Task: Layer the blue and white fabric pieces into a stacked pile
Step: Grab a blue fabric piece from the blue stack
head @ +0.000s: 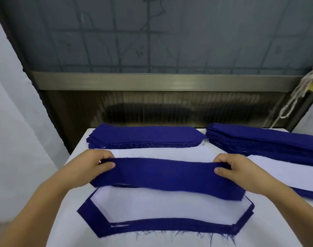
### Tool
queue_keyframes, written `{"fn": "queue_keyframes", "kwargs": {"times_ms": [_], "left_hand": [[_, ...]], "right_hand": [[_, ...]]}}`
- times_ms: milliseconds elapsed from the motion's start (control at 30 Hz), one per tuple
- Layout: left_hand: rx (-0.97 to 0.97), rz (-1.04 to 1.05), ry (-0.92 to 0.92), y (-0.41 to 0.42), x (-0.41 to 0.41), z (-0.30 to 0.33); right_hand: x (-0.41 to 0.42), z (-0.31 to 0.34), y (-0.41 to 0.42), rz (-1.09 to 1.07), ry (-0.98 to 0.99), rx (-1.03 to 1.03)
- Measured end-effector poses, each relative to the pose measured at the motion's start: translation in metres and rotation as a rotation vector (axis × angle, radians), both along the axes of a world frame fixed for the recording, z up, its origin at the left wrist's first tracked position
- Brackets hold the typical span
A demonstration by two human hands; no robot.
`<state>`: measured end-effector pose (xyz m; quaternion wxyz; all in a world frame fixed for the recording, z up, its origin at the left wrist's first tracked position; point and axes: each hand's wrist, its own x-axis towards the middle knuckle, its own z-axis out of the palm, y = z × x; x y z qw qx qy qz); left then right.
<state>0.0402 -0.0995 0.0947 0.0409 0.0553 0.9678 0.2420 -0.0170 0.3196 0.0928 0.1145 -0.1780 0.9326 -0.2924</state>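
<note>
A blue fabric piece [166, 175] is stretched between both hands just above the table. My left hand [97, 163] pinches its left end and my right hand [230, 166] pinches its right end. Below it lies the layered pile [102, 221], with a white piece [161, 207] on top and blue edges showing around it. The held piece hangs over the pile's far edge and hides it.
A stack of blue pieces [145, 136] sits at the table's far side. A second, taller blue stack [269, 141] lies at the far right, with a white piece [283, 173] and more blue below it. The white table [66, 179] ends at left by a wall.
</note>
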Motion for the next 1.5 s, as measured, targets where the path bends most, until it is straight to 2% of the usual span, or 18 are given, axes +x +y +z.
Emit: {"fn": "queue_keyframes", "kwargs": {"times_ms": [100,167,233,300,400,667,933,1100,1267,1400,1500], "left_hand": [[-0.001,0.092,0.245,0.006,0.01,-0.004],[-0.036,0.083,0.378,0.004,0.024,-0.015],[-0.111,0.002,0.436,0.003,0.04,-0.031],[-0.147,-0.114,0.414,0.008,0.056,-0.05],[-0.175,-0.204,0.344,0.013,0.069,-0.079],[-0.187,-0.225,0.34,0.015,0.065,-0.087],[-0.108,-0.176,0.274,0.009,0.07,-0.091],[-0.112,-0.105,0.232,-0.001,0.063,-0.093],[-0.274,-0.03,0.214,0.006,0.042,-0.084],[-0.199,-0.075,0.347,0.05,0.009,-0.068],[-0.091,-0.101,0.411,0.084,-0.028,-0.062]], "right_hand": [[0.009,-0.003,-0.004,-0.073,0.294,0.0],[0.022,-0.014,-0.002,-0.017,0.499,0.028],[0.039,-0.033,0.002,0.088,0.616,0.102],[0.054,-0.056,0.008,0.189,0.661,0.189],[0.068,-0.083,0.012,0.266,0.668,0.288],[0.07,-0.089,0.015,0.288,0.695,0.266],[0.067,-0.086,0.025,0.303,0.536,0.225],[0.055,-0.084,0.035,0.175,0.507,0.275],[0.033,-0.073,0.031,0.078,0.397,0.44],[0.003,-0.063,-0.007,0.084,0.445,0.191],[-0.031,-0.063,-0.037,0.098,0.442,0.077]]}}
